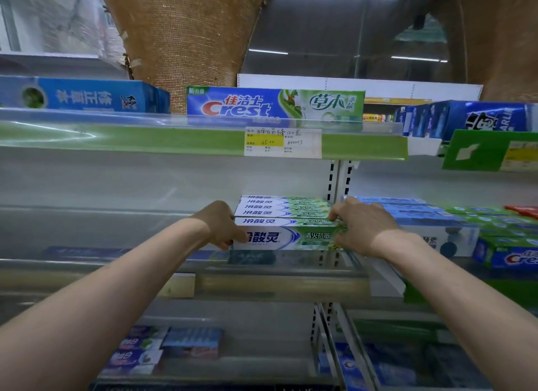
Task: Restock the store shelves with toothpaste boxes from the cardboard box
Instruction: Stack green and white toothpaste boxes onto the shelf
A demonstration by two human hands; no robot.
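Middle shelf: toothpaste box between left hand and right hand, apparently pinched endwise.

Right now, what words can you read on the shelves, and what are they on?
"Crest", "佳洁士", "草本": blue-green box on the upper shelf.
"冷酸灵", "清火抗敏": white-green box gripped by the left hand and right hand.
"Cre": cut-off box at the right edge.
Price tag: handwriting too blurred.
Lower-shelf boxes: too blurred.
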